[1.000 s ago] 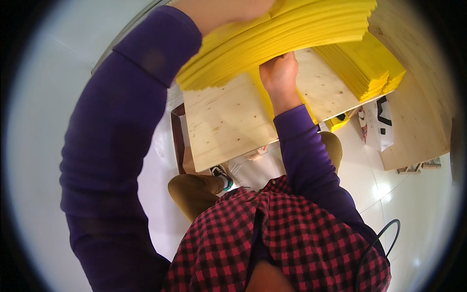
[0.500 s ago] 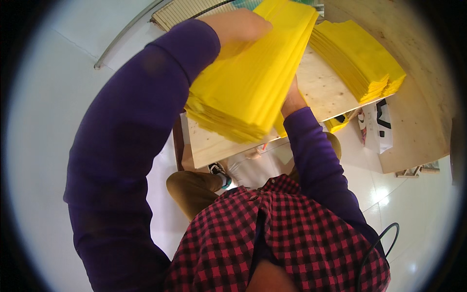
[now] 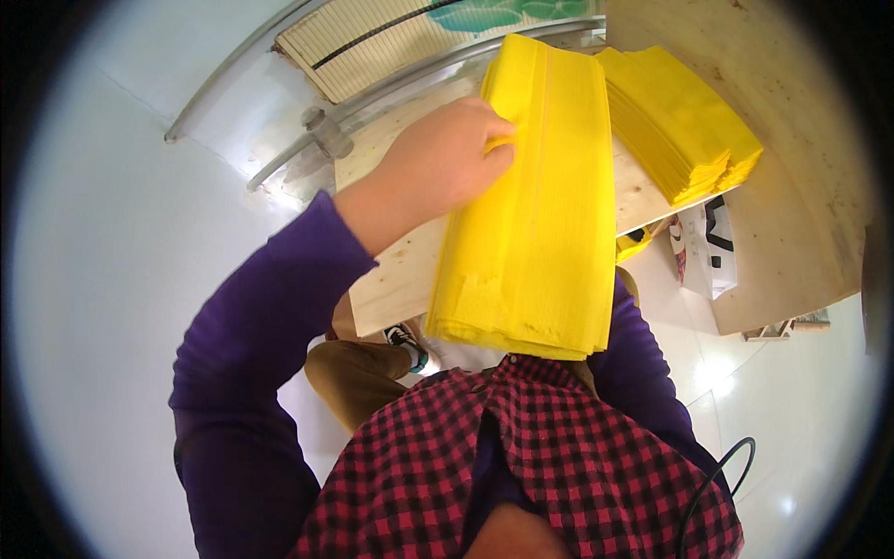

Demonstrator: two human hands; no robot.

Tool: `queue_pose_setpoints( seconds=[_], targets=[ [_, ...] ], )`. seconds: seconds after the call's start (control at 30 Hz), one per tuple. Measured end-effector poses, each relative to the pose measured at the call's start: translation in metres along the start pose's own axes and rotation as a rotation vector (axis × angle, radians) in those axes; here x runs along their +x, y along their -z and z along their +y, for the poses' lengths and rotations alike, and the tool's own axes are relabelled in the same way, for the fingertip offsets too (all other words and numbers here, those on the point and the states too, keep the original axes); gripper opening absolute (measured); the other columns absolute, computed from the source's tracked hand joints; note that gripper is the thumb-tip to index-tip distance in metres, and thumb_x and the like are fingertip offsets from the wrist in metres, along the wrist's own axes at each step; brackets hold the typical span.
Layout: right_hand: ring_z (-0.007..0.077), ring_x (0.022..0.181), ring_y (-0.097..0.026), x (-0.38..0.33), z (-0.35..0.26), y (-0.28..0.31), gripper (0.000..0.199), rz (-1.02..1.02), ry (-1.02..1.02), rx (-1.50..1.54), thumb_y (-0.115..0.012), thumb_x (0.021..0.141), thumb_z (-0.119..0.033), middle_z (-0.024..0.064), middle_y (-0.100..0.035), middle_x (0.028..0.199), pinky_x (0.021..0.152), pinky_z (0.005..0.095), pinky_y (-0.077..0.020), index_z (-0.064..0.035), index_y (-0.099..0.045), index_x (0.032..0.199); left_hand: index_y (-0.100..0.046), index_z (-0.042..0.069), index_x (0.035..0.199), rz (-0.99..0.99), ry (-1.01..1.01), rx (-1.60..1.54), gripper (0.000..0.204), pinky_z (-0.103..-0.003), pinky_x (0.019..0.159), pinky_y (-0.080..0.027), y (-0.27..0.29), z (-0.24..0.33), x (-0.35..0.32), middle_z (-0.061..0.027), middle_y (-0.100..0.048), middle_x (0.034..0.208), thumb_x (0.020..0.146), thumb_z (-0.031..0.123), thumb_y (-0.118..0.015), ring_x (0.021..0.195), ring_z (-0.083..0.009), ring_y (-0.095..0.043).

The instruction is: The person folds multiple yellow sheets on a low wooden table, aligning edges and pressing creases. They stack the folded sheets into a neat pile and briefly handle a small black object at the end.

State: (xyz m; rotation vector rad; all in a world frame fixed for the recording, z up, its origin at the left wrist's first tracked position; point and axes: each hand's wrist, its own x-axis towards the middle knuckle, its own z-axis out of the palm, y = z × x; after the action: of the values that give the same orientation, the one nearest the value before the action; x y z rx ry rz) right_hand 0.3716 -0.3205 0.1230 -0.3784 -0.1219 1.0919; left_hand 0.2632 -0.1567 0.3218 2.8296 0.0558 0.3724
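A thick stack of folded yellow cloth-like sheets (image 3: 540, 233) stands tilted in front of my chest, its lower end toward me. My left hand (image 3: 452, 154) is closed at the stack's left edge, thumb and forefinger pinching a bit of the yellow material. Behind the stack, my right hand is hidden; only the purple sleeve of that arm (image 3: 643, 363) shows, running up to the stack's lower right side. A second pile of folded yellow sheets (image 3: 684, 121) lies on the wooden board just right of the held stack.
The pale wooden board (image 3: 396, 279) lies under and beyond my hands. Behind it are a metal rail (image 3: 410, 79) and a slatted mat (image 3: 363, 42). A white bag (image 3: 712, 247) stands below the board at right, near a tall wooden panel (image 3: 792, 214).
The stack has come down toward me and turned more upright, its broad face now showing. My left hand has shifted from over its top to a pinch at its left edge. My right hand has gone out of sight.
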Motion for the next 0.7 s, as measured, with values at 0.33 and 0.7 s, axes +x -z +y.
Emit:
queue_pose_setpoints(
  seconds=[0.33,0.7],
  targets=[
    [0.0245,0.097,-0.061,-0.042,-0.01,0.015,0.04,0.133,0.039,-0.213,-0.047,0.098,-0.03,0.0119,-0.061,0.113,0.082,0.0391,-0.0525,-0.001,-0.051,0.125,-0.043,0.007,0.138,0.424,0.341,-0.756,0.054,-0.036,0.101,-0.034,-0.051,-0.009,-0.056,-0.0136,-0.04,0.141,0.092,0.033,-0.056,0.128,-0.0234,-0.039],
    [0.0229,0.094,-0.062,-0.096,0.054,0.037,0.039,0.302,-0.125,-0.444,-0.048,0.097,-0.029,0.0111,-0.061,0.111,0.079,0.0371,-0.0529,-0.0008,-0.051,0.124,-0.036,0.003,0.142,-0.037,0.684,-2.297,0.078,-0.038,0.105,-0.035,-0.153,-0.063,-0.085,-0.0143,-0.048,0.138,0.094,0.064,-0.035,0.126,-0.0269,-0.046]
  ],
)
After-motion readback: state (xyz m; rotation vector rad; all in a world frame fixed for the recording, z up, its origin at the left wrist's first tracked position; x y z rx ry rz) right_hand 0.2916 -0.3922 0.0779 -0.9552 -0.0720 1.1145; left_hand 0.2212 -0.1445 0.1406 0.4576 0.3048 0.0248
